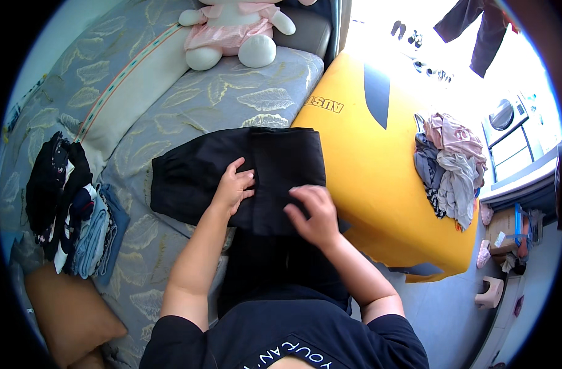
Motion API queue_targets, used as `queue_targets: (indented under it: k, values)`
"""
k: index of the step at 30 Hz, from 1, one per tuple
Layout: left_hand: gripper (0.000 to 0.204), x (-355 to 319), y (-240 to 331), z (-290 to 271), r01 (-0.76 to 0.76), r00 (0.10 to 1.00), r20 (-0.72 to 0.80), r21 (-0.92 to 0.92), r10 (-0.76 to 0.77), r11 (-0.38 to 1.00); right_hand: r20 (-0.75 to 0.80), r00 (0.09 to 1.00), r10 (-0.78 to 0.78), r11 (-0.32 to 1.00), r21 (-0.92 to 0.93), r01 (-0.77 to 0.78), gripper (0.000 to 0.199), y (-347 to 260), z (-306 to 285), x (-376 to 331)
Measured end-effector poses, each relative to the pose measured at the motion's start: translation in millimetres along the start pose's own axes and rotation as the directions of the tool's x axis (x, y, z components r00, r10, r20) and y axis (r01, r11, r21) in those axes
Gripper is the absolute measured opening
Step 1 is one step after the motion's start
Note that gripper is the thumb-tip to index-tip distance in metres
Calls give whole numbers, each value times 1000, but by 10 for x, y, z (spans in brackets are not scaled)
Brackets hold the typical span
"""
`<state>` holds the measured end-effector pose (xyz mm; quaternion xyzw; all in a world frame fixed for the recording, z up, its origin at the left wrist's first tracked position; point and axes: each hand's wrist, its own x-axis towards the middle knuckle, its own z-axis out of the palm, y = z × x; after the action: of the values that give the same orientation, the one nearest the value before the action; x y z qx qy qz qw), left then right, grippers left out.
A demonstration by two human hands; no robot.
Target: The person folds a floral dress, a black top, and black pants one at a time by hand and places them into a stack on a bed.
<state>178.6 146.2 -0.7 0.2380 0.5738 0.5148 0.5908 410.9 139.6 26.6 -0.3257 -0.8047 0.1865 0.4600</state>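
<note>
Head view, left to right. Near the left edge of the sofa (170,117) lies a stack of folded clothes (72,209) in dark, white and blue; below it, at the near left corner, a brown cushion (72,313). At the back of the sofa a white plush toy in a pink dress (235,31) sits against the backrest. Middle of the seat, toward its right edge: a black garment (238,178), spread flat and partly folded, its near end hanging over the front edge toward the person's lap. Left hand (233,187) lies palm down on the garment's middle, fingers spread — pressing, not grasping. Right hand (315,212) rests just beside it on the near right part of the cloth, fingers curled down onto the fabric; whether a fold is pinched under them, cannot tell. Judgement: the cloth looks soft, light and limp, not slippery, not fragile — it will sag wherever unsupported, so it is best taken by edges or corners with both hands, then smoothed flat. Right of the sofa, touching its side, a large yellow object (367,172) carries a heap of unfolded clothes (450,166) in grey, pink and white at its far right edge.
</note>
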Motion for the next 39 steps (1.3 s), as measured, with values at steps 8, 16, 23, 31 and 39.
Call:
queue_targets:
  k: [8, 16, 23, 31, 39]
  values:
    - [55, 78, -126, 177, -586, 735, 143, 626, 663, 515, -28, 661, 750, 662, 57, -748, 47, 718, -90, -161]
    - [62, 516, -109, 945, -511, 737, 603, 792, 305, -334, 209, 525, 825, 359, 524, -772, 34, 744, 89, -329]
    - [54, 306, 96, 497, -650, 545, 503, 759, 671, -41, 395, 390, 832, 157, 506, -848, 33, 713, -178, -201]
    - [16, -714, -484, -748, -610, 535, -416, 413, 736, 677, 430, 409, 805, 105, 575, -811, 31, 609, 68, 23]
    - [69, -1257, -237, -911, -143, 922, -379, -520, -77, 842, 362, 492, 792, 183, 628, -756, 30, 582, 74, 64]
